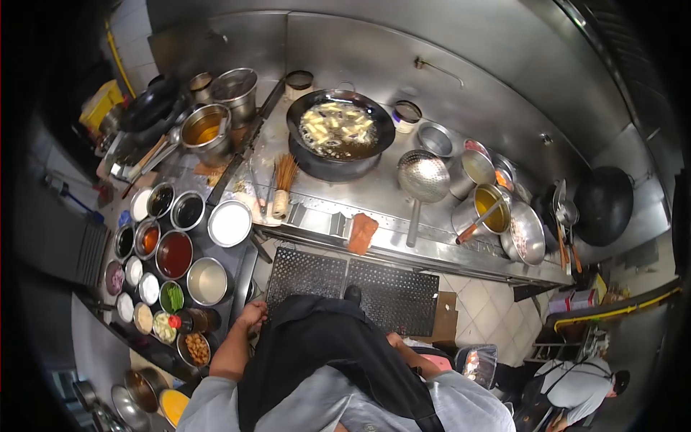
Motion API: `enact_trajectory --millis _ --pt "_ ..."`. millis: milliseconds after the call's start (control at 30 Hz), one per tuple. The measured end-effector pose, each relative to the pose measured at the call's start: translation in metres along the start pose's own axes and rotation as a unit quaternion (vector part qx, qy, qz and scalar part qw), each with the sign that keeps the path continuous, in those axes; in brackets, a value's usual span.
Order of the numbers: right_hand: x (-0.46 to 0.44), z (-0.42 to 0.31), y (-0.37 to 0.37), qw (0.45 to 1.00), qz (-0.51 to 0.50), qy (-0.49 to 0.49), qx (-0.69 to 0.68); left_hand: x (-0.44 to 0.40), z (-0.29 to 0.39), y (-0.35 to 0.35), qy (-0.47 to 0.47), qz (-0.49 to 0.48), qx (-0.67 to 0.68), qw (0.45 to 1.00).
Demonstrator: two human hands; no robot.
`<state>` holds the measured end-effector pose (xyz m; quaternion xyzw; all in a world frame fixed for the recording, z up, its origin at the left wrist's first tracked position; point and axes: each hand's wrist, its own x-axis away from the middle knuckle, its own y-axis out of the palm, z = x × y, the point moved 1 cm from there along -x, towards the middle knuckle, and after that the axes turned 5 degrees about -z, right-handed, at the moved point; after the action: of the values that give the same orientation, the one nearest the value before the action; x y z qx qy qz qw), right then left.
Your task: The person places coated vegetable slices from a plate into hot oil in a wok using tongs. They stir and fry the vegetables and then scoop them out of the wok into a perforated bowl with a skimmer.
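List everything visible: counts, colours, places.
Round metal woks: at least two, black, counter middle, far right
Elongated food: many, yellow, counter wok
Handled metal scoop: one, silver, right counter
Bristled brush: one, brown, left counter
Rumpled cloth: one, orange, counter edge
Round condiment containers: many, mostly silver, left
Cylindrical metal pots: several, silver, both sides
Perforated mats: two, black, floor
Co-worker: one, grey top, lower right
Left grip: one, bare, lower middle
Right grip: one, bare, lower middle

A steel wall [360,54] gleams — dark mats [392,295] lie on pale tiles [497,306].
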<state>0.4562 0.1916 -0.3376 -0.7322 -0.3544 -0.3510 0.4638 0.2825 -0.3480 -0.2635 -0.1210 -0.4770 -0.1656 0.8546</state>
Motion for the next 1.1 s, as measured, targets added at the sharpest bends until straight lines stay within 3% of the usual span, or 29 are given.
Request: enact_trajectory --millis 100,200,300,433,533,567,667,733,767,800,833,867,900,933,967,1100 --pt "-0.001 -0.007 -0.014 0.977 0.081 0.112 -0.16 0.011 0.017 0.008 0.069 -0.008 0.067 0.995" --pt "-0.03 0.01 -0.019 0.962 0.144 0.129 -0.191 0.026 0.042 0.016 0.119 0.004 0.084 0.989" --pt "0.038 -0.053 -0.089 0.923 0.211 0.185 -0.264 0.03 0.073 0.013 0.175 0.022 0.059 0.983" --pt "-0.022 -0.005 -0.099 0.918 0.054 0.117 -0.376 0.056 0.137 0.012 0.254 0.072 0.072 0.962" --pt "-0.029 0.0 -0.125 0.908 0.045 0.127 -0.396 0.079 0.186 0.014 0.278 0.135 0.124 0.943" --pt "-0.038 0.005 -0.131 0.936 0.069 0.084 -0.334 0.079 0.198 0.012 0.291 0.148 0.128 0.936" --pt "-0.006 -0.005 -0.169 0.793 0.297 0.07 -0.528 0.082 0.225 0.009 0.319 0.187 0.129 0.92" --pt "0.002 0.028 -0.208 0.726 0.53 0.085 -0.43 0.078 0.236 0.006 0.327 0.192 0.141 0.914" --pt "0.031 0.029 -0.248 0.577 0.542 0.096 -0.604 0.076 0.24 0.006 0.325 0.19 0.141 0.916" --pt "0.029 0.062 -0.267 0.454 0.54 -0.014 -0.709 0.074 0.242 0.007 0.322 0.187 0.14 0.918" --pt "0.058 0.052 -0.311 0.353 0.543 -0.044 -0.76 0.072 0.245 0.007 0.318 0.183 0.136 0.92" --pt "0.099 0.027 -0.361 0.298 0.505 -0.092 -0.805 0.066 0.247 0.007 0.308 0.17 0.119 0.928" --pt "0.118 0.028 -0.396 0.338 0.434 -0.182 -0.815 0.058 0.248 0.008 0.299 0.157 0.102 0.936" --pt "0.104 0.058 -0.424 0.335 0.362 -0.224 -0.84 0.051 0.25 0.008 0.29 0.144 0.087 0.942" --pt "0.113 0.055 -0.449 0.365 0.454 -0.146 -0.8 0.046 0.255 0.01 0.288 0.141 0.052 0.946" --pt "0.119 0.027 -0.508 0.4 0.522 -0.172 -0.733 0.048 0.272 0.014 0.308 0.148 0.017 0.94"
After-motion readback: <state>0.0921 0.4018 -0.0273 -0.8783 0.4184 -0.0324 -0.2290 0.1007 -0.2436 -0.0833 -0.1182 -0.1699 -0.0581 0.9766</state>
